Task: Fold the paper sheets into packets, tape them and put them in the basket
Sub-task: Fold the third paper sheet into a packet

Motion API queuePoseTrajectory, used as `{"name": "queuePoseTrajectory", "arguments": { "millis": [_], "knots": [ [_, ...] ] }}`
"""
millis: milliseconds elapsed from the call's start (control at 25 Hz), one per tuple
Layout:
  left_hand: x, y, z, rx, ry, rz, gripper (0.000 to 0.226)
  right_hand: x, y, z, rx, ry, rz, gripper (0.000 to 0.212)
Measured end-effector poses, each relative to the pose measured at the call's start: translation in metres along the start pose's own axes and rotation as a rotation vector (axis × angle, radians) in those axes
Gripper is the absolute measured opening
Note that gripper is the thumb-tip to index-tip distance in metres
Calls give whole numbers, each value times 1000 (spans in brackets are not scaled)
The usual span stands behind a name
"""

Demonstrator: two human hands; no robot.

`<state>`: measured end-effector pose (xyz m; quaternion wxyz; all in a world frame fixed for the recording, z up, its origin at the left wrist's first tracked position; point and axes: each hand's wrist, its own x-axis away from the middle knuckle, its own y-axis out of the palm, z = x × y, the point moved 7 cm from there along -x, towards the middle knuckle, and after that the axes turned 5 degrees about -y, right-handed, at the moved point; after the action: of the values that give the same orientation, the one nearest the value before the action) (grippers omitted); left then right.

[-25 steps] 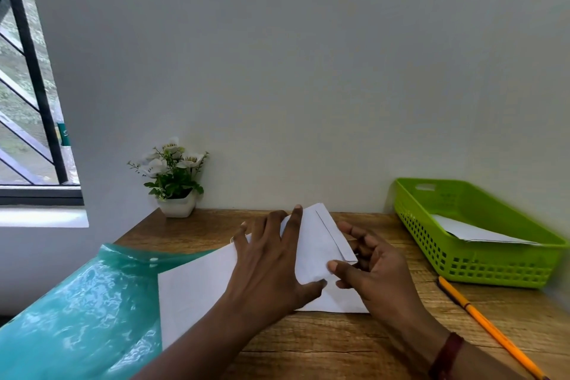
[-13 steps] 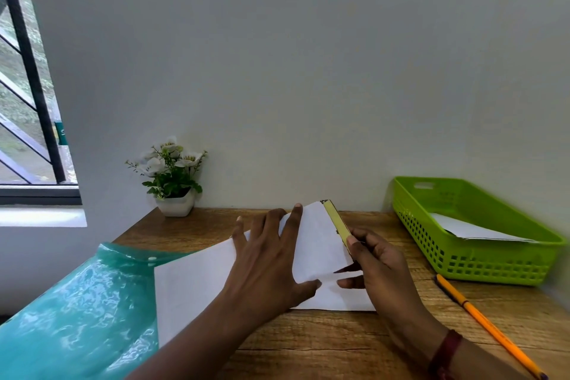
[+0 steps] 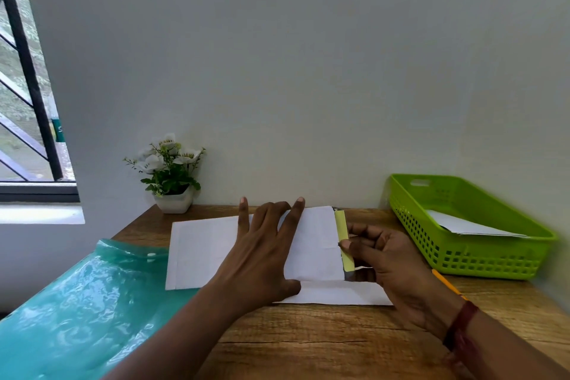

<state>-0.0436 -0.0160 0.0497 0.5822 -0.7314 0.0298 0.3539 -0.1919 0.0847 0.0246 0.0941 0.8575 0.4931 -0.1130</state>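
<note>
Desk [image 3: 308, 345] paper [image 3: 203, 250] is pressed by the flat left hand [image 3: 262, 251]; tape [image 3: 341, 225] along its three o'clock edge is pinched by the right hand [image 3: 391, 262].

table [image 3: 308, 342] | paper sheet [image 3: 200, 250]; basket [image 3: 462, 253]; flower pot [image 3: 173, 202]; teal folder [image 3: 77, 302]; pencil [image 3: 444, 281]

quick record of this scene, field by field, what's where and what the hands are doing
paper: folded white sheet, flat on the table
left hand: pressing the sheet flat
right hand: pinching the yellow strip at the sheet's right edge
basket: green, far right, one white packet inside
other: teal folder, pencil, flower pot
</note>
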Motion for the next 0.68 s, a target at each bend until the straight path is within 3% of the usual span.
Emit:
{"name": "queuePoseTrajectory", "arguments": {
  "millis": [280,440,680],
  "knots": [
    [3,3,13,-2,93,-1,117,3,2,-2,148,-44,-22,25],
    [3,5,23,-9,143,36,115,6,6,-7,285,-103,-27,40],
    [2,2,27,-55,149,106,115,2,-7,-5,391,-164,124,32]
  ]
}}
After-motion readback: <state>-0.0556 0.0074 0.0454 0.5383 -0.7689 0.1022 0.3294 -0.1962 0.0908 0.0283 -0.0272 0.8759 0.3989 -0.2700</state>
